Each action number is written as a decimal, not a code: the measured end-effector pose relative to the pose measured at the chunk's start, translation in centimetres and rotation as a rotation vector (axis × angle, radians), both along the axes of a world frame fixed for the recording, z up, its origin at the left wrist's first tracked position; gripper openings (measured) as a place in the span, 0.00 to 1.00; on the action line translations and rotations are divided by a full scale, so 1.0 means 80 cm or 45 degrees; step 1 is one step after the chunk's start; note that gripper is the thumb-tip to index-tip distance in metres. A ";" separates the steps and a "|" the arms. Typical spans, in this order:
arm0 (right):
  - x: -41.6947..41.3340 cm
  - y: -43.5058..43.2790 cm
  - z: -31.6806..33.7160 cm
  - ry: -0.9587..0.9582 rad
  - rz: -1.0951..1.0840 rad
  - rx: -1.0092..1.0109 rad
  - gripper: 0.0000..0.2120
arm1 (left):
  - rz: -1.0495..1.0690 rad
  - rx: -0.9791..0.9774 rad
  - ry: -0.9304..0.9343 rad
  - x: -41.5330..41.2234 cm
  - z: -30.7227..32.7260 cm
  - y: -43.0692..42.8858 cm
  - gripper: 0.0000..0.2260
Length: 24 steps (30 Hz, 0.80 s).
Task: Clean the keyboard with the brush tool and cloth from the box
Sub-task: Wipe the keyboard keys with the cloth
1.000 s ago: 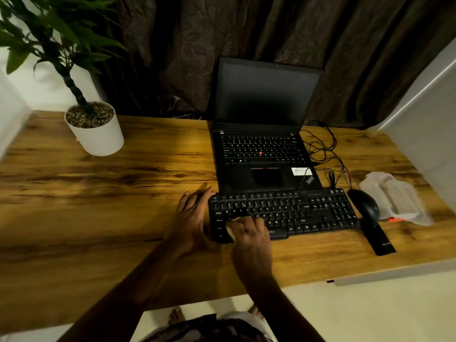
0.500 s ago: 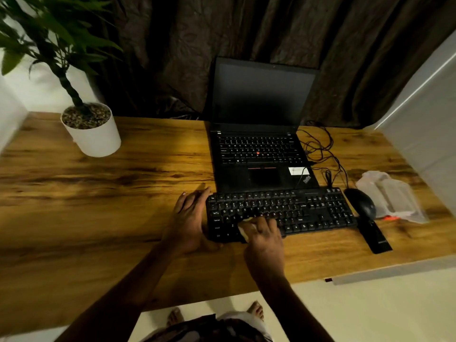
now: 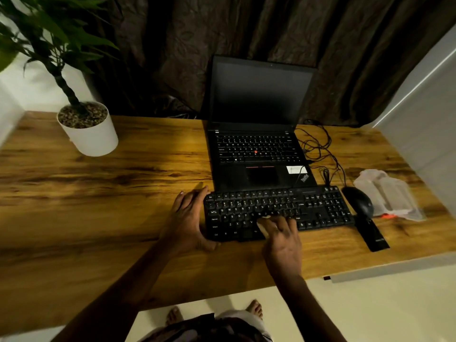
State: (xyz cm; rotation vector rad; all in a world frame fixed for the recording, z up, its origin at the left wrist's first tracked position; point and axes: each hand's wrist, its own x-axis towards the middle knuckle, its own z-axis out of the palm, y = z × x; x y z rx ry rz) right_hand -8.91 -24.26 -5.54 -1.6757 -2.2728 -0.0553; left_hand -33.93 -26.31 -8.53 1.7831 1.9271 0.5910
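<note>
A black keyboard (image 3: 318,208) lies on the wooden table (image 3: 98,206) in front of an open laptop (image 3: 259,149). My left hand (image 3: 187,218) rests flat against the keyboard's left end, thumb along its front corner. My right hand (image 3: 281,238) presses down on the lower middle keys with a small pale cloth (image 3: 262,227) under its fingers; only an edge of the cloth shows. A clear plastic box (image 3: 387,193) lies at the right of the table, with something orange (image 3: 388,215) at its near edge. I see no brush.
A black mouse (image 3: 359,201) sits right of the keyboard, and a flat black strip (image 3: 372,235) lies in front of it. Cables (image 3: 320,149) loop beside the laptop. A potted plant (image 3: 86,127) stands at the back left. A white wall (image 3: 424,114) borders the right.
My right hand has slid to the right along the lower keys with the cloth under it. My left hand has stayed at the keyboard's left end.
</note>
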 end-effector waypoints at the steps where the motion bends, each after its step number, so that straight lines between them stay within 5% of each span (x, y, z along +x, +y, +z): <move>1: 0.009 0.004 -0.001 -0.003 -0.020 0.002 0.25 | -0.007 0.006 0.012 0.000 -0.001 0.000 0.68; 7: 0.055 0.031 0.003 -0.021 -0.300 -0.019 0.22 | -0.009 0.011 0.016 0.001 0.000 -0.001 0.67; 14: 0.027 0.017 -0.001 -0.042 0.021 0.059 0.24 | -0.032 0.066 0.040 -0.002 -0.008 0.003 0.67; 24: 0.092 0.057 -0.009 0.011 -0.334 0.010 0.22 | -0.036 0.072 0.046 -0.002 -0.003 0.001 0.67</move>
